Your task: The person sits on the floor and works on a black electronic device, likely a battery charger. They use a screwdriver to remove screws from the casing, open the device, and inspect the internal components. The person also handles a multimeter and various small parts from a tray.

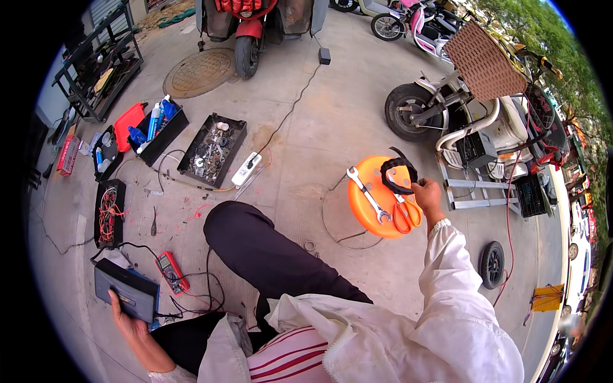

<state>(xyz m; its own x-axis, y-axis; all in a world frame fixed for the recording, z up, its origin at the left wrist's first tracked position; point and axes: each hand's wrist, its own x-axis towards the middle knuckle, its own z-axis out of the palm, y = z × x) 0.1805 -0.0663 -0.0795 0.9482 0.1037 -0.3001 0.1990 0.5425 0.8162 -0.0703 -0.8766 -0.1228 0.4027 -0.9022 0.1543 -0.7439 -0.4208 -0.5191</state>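
My left hand grips the edge of a flat, dark grey case with black cables at its side, low on the left. A red multimeter lies beside that case. My right hand pinches a black, looped strap or band at the far right part of an orange round stool. On the seat lie a double-ended wrench and orange-handled scissors, just below the band and my hand.
Black trays of small parts, bottles and wires sit left, near a power strip and tool cart. A scooter with wicker basket stands right, above a loose wheel. A red vehicle stands ahead.
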